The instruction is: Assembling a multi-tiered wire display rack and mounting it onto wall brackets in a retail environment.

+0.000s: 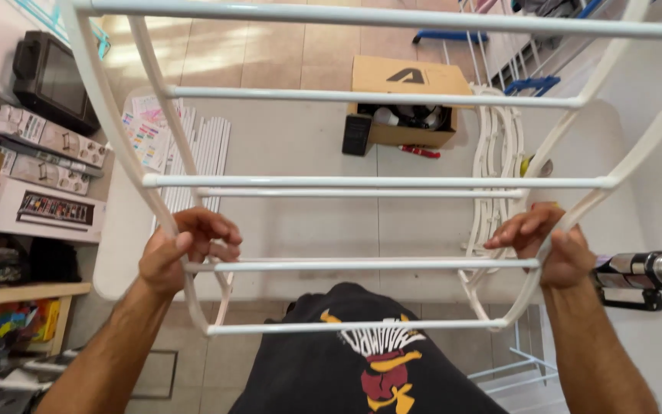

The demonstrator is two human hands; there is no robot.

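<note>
While both hands are gripping its curved side rails, the white rack frame point(377, 182) is standing raised over the desk point(300, 138), close to the person's chest. The left hand point(181, 257) is closing its grip around the left side rail, fingers curled over a lower crossbar; the right hand point(549, 245) is wrapping its grip around the right side rail in the same way. By the look of it, assembly is well along: several crossbars are already sitting between the two rails. A bundle of loose white rods point(204, 149) is lying toward the desk's left edge beside a colourful instruction sheet point(147, 130), and spare curved side pieces point(496, 169) are lying toward the right edge, so more seems left to fit. Farther back, an open cardboard box point(408, 103) is sitting near the far edge, beneath the frame's upper bars. Flat boxes point(44, 172) are crowding the floor at left.
</note>
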